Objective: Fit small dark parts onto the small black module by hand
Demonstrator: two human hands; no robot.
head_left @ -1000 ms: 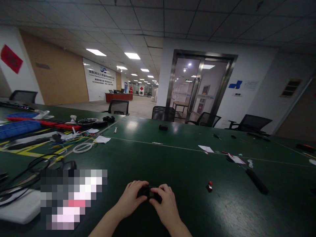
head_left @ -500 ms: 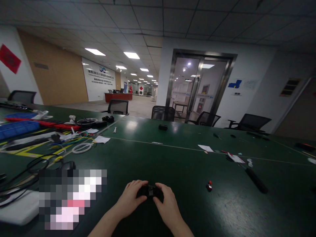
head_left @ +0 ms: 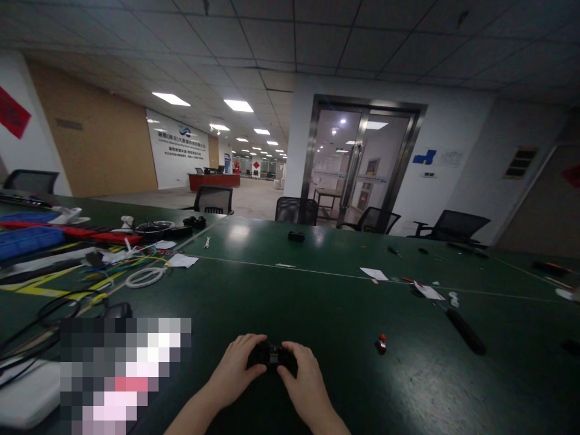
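Note:
Both hands grip one small black device point(head_left: 273, 355) low in the middle of the view, at or just above the green table point(head_left: 254, 302); whether it touches the table I cannot tell. My left hand point(head_left: 236, 365) has its fingers curled over the device's left end, thumb along the near side. The right end sits in my right hand point(head_left: 304, 373), held the same way. A greyish block shows at the device's centre between the thumbs; its ends are hidden by the fingers. To the right lies a small red and black piece point(head_left: 381, 343).
A screwdriver-like tool with a black handle point(head_left: 466, 331) lies at right. Cables, a coiled white cord point(head_left: 145, 277) and blue trays point(head_left: 31, 241) crowd the left, beside a blurred-out patch. A black block point(head_left: 296, 236) and a small wrench point(head_left: 207, 242) lie farther back.
The whole view has shifted slightly, with the surroundings a little farther left and lower. My hands keep their hold on the black device, with almost no other change.

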